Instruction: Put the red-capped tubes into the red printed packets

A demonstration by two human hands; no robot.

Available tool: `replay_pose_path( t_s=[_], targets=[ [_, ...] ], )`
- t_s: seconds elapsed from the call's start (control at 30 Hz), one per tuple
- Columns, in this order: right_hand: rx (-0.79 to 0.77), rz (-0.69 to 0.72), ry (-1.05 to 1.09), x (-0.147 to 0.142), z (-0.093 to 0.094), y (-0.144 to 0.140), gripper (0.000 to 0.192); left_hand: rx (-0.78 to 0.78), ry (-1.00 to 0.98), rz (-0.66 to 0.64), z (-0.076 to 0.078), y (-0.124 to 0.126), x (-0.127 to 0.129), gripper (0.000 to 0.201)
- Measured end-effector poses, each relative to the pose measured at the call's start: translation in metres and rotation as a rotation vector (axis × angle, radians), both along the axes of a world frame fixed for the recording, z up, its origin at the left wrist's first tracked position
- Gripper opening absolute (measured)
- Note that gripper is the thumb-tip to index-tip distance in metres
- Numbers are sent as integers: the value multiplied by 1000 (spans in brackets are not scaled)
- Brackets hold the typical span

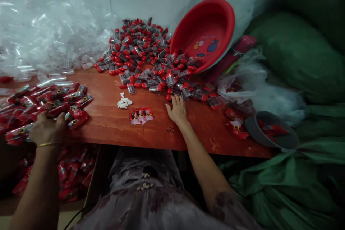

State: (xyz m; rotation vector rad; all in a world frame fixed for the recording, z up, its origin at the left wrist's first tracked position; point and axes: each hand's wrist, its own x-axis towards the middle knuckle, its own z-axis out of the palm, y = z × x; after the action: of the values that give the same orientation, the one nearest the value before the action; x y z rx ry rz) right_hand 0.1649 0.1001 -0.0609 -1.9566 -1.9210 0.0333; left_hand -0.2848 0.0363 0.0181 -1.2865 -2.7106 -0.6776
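Observation:
My left hand (47, 128) rests on a heap of red packed sachets (48, 102) at the table's left edge, fingers curled over one of them. My right hand (177, 109) lies flat on the red-brown table (107, 129), fingers stretched to the near edge of a big pile of small clear tubes with red caps (148, 57). Between my hands lie a short strip of three red sachets (141, 115) and a small white crumpled piece (124, 101).
A red basin (206, 34) leans tilted behind the tubes. Clear empty bags (45, 36) are heaped at the back left. A grey bowl with red packets (271, 131) sits at the right edge. Green sacks (296, 57) fill the right. More red sachets (70, 176) lie below the table.

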Motion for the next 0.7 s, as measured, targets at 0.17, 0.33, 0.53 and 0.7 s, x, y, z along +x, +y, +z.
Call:
replay_pose_path(
  t_s=[0.17,0.33,0.53,0.7],
  targets=[
    [85,-29,-38,-3,-7,-8,48,262,-52,-522,-2,-2,112,32],
    [117,-47,-50,0,-8,-8,47,72,-11,-1046,-37,24,215,35],
    [187,-27,-43,3,-13,-5,44,-77,106,-1045,-65,27,234,26],
    [336,33,-21,11,-18,-5,36,-6,24,-994,-69,15,234,24]
  ],
)
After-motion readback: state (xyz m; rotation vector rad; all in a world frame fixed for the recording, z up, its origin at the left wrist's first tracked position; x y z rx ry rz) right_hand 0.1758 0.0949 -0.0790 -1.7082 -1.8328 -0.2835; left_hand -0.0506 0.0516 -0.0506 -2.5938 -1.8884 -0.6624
